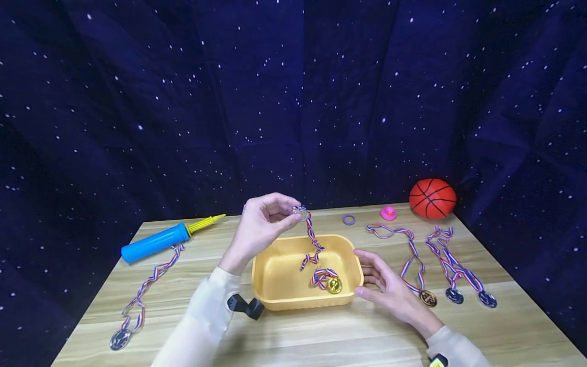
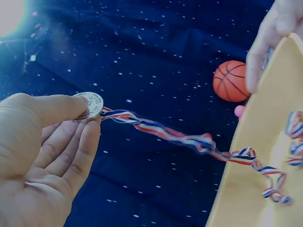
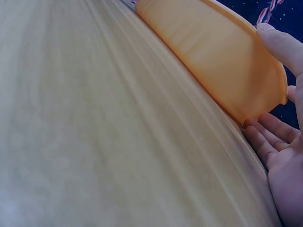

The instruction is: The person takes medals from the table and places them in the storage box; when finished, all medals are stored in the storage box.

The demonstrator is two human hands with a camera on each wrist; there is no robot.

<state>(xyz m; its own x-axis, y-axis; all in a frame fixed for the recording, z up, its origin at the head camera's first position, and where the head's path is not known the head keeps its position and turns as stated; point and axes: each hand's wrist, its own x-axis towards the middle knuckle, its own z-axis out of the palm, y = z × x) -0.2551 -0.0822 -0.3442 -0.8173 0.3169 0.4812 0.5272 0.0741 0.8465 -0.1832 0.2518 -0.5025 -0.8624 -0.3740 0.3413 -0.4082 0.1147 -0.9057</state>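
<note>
Between thumb and fingers, the left hand [image 1: 259, 227] pinches a silver medal [image 1: 301, 212] above the yellow bin [image 1: 276, 304]. The left wrist view shows the medal [image 2: 94, 107] by its edge, its striped ribbon [image 2: 175, 135] trailing down into the bin. Inside the bin lies a gold medal [image 1: 334, 285] with a bunched ribbon. The right hand [image 1: 390, 290] rests against the bin's right end, fingers spread and lightly bent; in the right wrist view its thumb touches the rim and its fingertips [image 3: 258, 135] touch the low side of the bin [image 3: 222, 56].
At left lie a blue pump [image 1: 156, 243] and a silver medal [image 1: 120, 339] with ribbon. To the right are a bronze medal [image 1: 428, 298], two dark silver medals [image 1: 454, 295], a purple ring [image 1: 348, 219], a pink duck [image 1: 388, 213] and a red ball [image 1: 432, 199].
</note>
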